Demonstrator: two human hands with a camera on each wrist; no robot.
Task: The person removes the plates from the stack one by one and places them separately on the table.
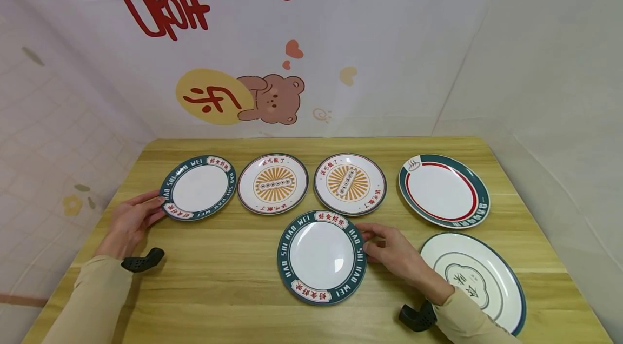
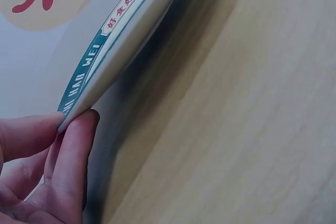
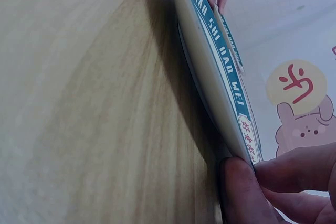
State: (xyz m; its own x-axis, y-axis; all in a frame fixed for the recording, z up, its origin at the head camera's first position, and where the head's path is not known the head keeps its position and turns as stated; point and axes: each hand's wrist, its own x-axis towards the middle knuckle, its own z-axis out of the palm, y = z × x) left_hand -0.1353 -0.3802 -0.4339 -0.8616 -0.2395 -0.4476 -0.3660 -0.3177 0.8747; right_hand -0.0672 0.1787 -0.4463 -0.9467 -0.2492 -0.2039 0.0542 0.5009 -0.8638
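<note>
place: I think a staged set, not a real kitchen | why: wooden table (image 1: 229, 279) | cartoon bear backdrop (image 1: 272, 98) | six plates laid out (image 1: 443, 192)

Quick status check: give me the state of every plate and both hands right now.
Left hand: pinches the rim of the far-left green plate.
Right hand: pinches the rim of the front green plate.
Far-left green plate: on the table, empty.
Front green plate: on the table, empty.
Two sunburst plates: flat, side by side, untouched.
Red-ringed plate: flat, untouched.
Cloud-motif plate: flat, beside the right forearm.
</note>
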